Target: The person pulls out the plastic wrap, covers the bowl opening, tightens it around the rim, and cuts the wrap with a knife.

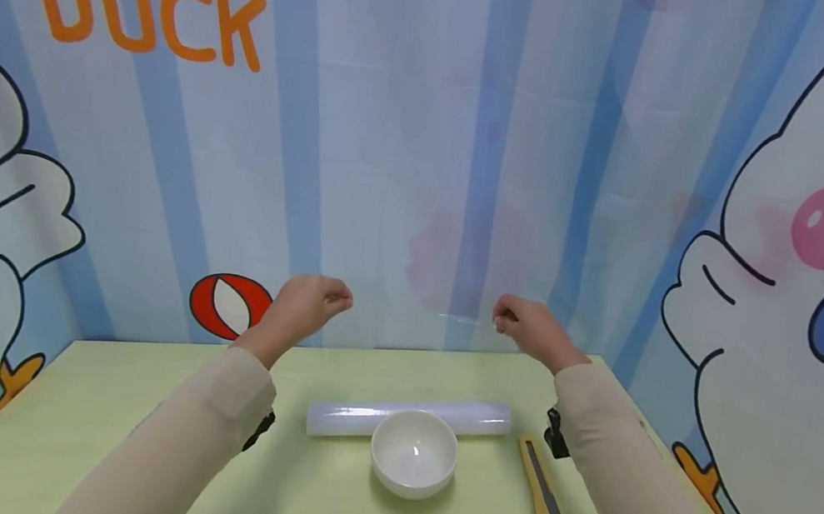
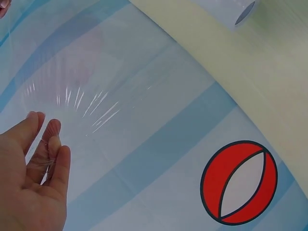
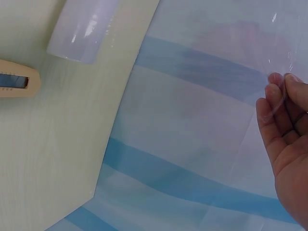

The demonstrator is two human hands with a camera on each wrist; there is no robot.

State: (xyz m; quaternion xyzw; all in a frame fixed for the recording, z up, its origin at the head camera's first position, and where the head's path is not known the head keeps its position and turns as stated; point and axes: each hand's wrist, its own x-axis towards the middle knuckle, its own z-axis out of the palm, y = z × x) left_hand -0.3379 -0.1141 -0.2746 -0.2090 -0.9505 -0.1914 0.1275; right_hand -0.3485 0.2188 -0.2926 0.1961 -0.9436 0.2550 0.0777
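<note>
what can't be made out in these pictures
- Head view: the near middle of the roll, hidden behind the bowl.
- Left wrist view: the outer bounds of the clear film, too see-through to trace.
- Right wrist view: most of the cutter, cut off by the left edge.

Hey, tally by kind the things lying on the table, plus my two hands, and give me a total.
Hands: 2 (left hand, right hand)
Roll: 1
Bowl: 1
Cutter: 1
Total: 5
</note>
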